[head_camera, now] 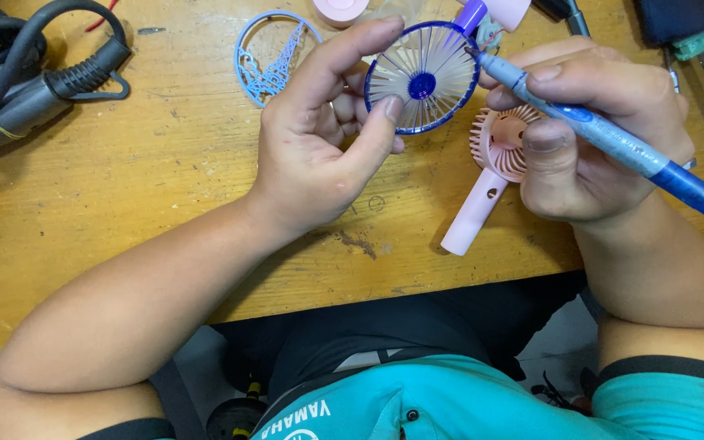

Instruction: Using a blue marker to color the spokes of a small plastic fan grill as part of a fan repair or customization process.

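A person sits at a worn wooden table [124,187], seen from above. The left hand [319,138] holds a round blue fan grille [422,77] up above the table, pinching its rim between the thumb and the forefinger, with the other fingers curled behind it. The grille has thin white spokes running out from a blue centre. It looks light and rather brittle, so the rim seems the safest place to grip, not the slender spokes. The right hand [588,138] is closed around a blue marker pen [605,134], held like a pencil, and its tip touches the grille's upper right edge. Under the right hand a pink handheld fan body [486,183] lies on the table, its handle pointing toward the person. A second, pale blue ring with a lacy pattern [270,53] lies flat on the table to the left of the grille. Thick black cables [34,73] are coiled at the far left corner.
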